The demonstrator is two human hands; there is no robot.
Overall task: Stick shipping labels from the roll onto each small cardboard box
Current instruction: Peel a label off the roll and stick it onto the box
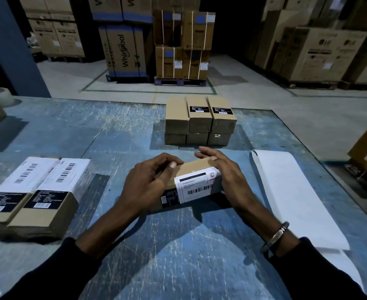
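1. big scratched blue table (135, 245) under it all, worn and bumpy; could scuff a sticker if a box gets dragged across.
2. long white strip of label paper (295, 195) lying flat to the right, near the table edge; could slide off or get creased by a bumping right sleeve.
3. stack of six plain brown cardboard boxes (199, 122) further back, waiting for stickers; could topple if grabbed from the bottom row.
4. two brown boxes with white barcode stickers (35, 191) on the left, looking done.
5. small brown cardboard box (191, 185) in the middle, white shipping label (196, 184) wrapped over its top and front; could end up with bubbles or a lifted corner if not pressed down well.
6. left hand (147, 180) curled round the box's left end, right hand (221, 169) cupped over the right end with fingers bent across the top; could tilt or drop the box if gripped unevenly.
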